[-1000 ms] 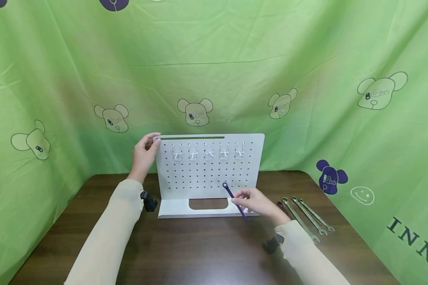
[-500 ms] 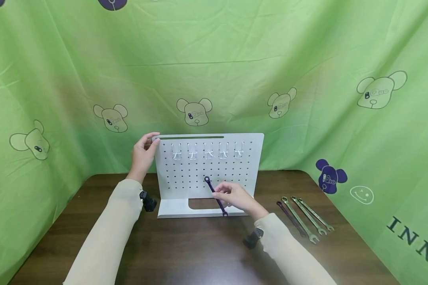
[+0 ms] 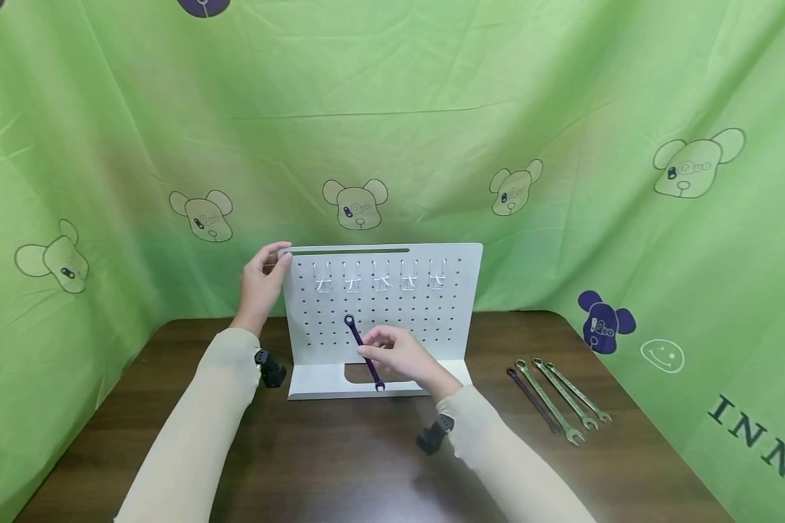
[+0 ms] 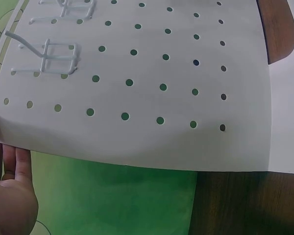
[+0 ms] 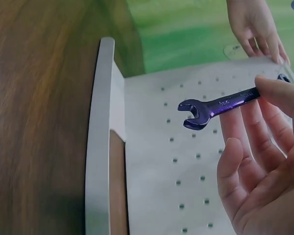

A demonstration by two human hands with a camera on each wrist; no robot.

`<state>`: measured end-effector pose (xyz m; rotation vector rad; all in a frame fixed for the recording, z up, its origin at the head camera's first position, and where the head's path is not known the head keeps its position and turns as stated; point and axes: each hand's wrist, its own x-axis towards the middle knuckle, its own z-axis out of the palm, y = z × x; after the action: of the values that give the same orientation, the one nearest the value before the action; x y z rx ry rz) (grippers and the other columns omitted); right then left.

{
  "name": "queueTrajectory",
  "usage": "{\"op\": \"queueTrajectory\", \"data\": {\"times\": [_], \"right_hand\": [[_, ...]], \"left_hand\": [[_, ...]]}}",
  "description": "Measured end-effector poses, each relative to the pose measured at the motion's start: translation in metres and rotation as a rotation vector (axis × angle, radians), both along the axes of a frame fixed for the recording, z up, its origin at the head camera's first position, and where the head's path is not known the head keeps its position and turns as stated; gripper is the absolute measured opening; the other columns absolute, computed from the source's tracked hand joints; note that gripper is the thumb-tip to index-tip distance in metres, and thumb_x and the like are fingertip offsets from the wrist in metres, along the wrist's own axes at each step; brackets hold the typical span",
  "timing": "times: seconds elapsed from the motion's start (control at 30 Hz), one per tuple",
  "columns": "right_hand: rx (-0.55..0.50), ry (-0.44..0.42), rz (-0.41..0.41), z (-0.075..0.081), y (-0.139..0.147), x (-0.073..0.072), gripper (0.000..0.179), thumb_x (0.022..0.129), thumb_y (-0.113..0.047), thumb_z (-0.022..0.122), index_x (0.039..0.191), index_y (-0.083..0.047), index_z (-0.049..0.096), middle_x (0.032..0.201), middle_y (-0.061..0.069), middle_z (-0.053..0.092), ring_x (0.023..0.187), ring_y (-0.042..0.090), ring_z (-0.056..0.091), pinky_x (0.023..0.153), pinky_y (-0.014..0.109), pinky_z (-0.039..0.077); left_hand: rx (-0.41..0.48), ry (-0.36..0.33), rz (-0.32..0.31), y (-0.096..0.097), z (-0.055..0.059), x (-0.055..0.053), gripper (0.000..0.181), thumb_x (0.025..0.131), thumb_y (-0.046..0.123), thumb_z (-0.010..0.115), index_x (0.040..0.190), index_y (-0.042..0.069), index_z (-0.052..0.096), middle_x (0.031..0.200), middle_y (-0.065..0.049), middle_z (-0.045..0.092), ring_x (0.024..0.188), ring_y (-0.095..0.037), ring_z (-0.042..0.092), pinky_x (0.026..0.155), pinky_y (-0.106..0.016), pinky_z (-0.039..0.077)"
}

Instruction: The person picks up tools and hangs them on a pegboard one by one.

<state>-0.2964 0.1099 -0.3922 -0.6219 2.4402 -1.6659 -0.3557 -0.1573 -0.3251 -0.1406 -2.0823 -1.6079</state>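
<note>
Purple wrench (image 5: 228,103), pinched mid-shaft by right hand (image 3: 400,356); pegboard (image 3: 327,353), upper left corner gripped by left hand (image 3: 259,287); four other wrenches (image 3: 547,400), near right edge of worktop (image 3: 340,457)

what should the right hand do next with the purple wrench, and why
Probably raise the purple wrench toward the hooks: the right hand holds it below them, ring end up, none holds a wrench, and the left hand grips the white pegboard.
</note>
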Motion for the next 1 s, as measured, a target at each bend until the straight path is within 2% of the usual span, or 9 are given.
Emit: {"op": "queueTrajectory", "data": {"times": [0.23, 0.37, 0.5, 0.7, 1.0], "right_hand": [[-0.018, 0.034, 0.01, 0.009, -0.021, -0.002, 0.023, 0.094, -0.022, 0.073, 0.107, -0.004, 0.068, 0.088, 0.005, 0.068, 0.081, 0.038, 0.064, 0.06, 0.03, 0.051], [-0.01, 0.048, 0.014, 0.014, -0.03, -0.006, 0.024, 0.094, -0.024, 0.072, 0.108, -0.005, 0.068, 0.09, 0.004, 0.07, 0.078, 0.027, 0.067, 0.062, 0.036, 0.053], [-0.009, 0.044, 0.015, 0.022, -0.038, -0.009, 0.025, 0.094, -0.028, 0.072, 0.108, -0.007, 0.068, 0.092, 0.002, 0.07, 0.078, 0.017, 0.067, 0.063, 0.033, 0.052], [-0.043, 0.027, 0.026, 0.03, -0.049, -0.013, 0.026, 0.094, -0.03, 0.072, 0.109, -0.009, 0.068, 0.093, 0.002, 0.071, 0.079, 0.017, 0.067, 0.063, 0.029, 0.05], [-0.107, -0.011, 0.004, 0.033, -0.056, -0.017, 0.025, 0.093, -0.027, 0.073, 0.107, -0.008, 0.068, 0.092, 0.003, 0.07, 0.077, 0.016, 0.067, 0.06, 0.025, 0.048]], "left_hand": [[-0.002, -0.006, 0.006, -0.001, -0.001, 0.0, 0.029, 0.101, 0.029, 0.063, 0.128, 0.019, 0.067, 0.107, -0.009, 0.062, 0.088, -0.018, 0.054, 0.074, -0.029, 0.049], [0.003, -0.015, 0.003, -0.001, -0.001, 0.001, 0.03, 0.101, 0.029, 0.063, 0.128, 0.019, 0.067, 0.108, -0.009, 0.062, 0.088, -0.019, 0.054, 0.075, -0.029, 0.049], [0.007, -0.016, 0.002, -0.001, 0.0, 0.002, 0.03, 0.101, 0.028, 0.063, 0.128, 0.018, 0.067, 0.108, -0.01, 0.062, 0.089, -0.019, 0.054, 0.075, -0.029, 0.049], [0.01, -0.016, 0.003, 0.0, 0.001, 0.002, 0.029, 0.101, 0.026, 0.063, 0.128, 0.018, 0.067, 0.109, -0.011, 0.062, 0.089, -0.019, 0.054, 0.075, -0.03, 0.048], [0.009, -0.009, 0.006, 0.0, 0.001, 0.001, 0.028, 0.1, 0.025, 0.065, 0.127, 0.018, 0.068, 0.107, -0.01, 0.063, 0.087, -0.018, 0.055, 0.074, -0.028, 0.048]]}}
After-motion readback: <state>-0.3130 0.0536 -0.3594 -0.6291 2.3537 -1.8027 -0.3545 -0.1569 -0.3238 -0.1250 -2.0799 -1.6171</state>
